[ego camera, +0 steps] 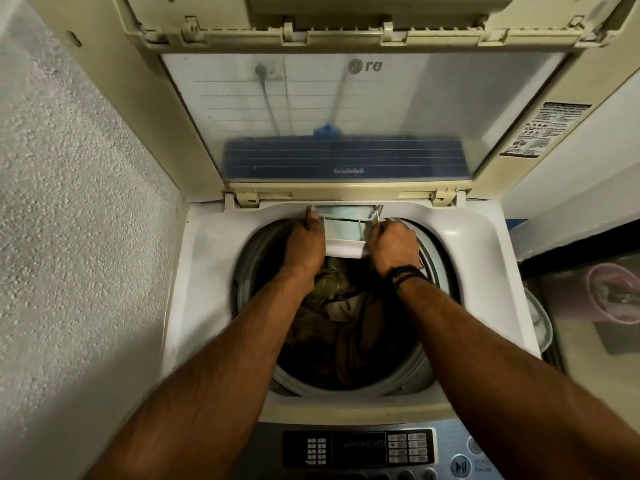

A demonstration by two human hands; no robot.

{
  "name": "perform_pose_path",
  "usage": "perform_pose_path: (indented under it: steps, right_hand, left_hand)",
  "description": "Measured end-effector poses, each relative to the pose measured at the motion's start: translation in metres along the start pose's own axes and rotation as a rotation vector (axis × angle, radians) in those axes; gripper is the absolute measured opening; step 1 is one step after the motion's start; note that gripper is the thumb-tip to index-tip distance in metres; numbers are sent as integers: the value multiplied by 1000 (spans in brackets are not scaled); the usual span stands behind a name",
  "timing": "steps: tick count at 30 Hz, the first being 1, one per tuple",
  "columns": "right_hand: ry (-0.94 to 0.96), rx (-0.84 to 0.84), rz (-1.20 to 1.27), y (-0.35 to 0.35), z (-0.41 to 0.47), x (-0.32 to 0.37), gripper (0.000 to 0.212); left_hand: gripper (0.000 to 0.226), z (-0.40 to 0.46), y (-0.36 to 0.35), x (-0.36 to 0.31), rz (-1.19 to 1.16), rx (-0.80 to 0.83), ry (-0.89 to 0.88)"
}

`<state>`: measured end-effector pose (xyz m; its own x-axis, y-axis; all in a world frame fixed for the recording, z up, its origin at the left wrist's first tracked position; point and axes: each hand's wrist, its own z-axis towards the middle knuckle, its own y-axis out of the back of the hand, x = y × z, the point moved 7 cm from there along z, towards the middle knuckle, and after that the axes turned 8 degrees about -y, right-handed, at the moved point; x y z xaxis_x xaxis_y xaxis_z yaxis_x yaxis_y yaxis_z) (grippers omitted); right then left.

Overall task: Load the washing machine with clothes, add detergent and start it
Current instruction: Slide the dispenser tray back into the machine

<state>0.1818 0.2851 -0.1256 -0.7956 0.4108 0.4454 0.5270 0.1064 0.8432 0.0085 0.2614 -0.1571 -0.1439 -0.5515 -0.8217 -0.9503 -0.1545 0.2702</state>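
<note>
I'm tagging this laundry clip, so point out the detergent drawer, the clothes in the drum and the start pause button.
detergent drawer (346,242): head view, its white front panel.
clothes (332,327): head view, brown fabric mid-drum.
start pause button (460,465): head view, its blue face.

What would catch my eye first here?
Two bare arms reach across an open top-loading washing machine, the left hand and right hand gripping a white plastic detergent drawer at its back rim. Below them, brown and olive clothes fill the drum.
</note>
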Motion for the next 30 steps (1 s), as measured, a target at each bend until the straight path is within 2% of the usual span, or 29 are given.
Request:
perform_pose_path:
  steps: [6,12,17,23,30]
  right_hand:
    - [63,-96,161,2,-12,-5,37]
    - [67,-93,185,0,-11,-4,35]
    - [73,-95,109,-3,-9,-4,35]
    - [142,-129,120,5,-15,0,34]
    - [81,-112,87,13,1,6,42]
  left_hand:
    - [34,1,-2,8,-148,25,-37]
    - [25,-2,-4,5,-147,13,-87]
    - [31,-2,-3,2,-135,-22,-138]
    - [35,2,-4,11,-170,-16,-116]
    - [49,0,-9,6,-175,-53,-98]
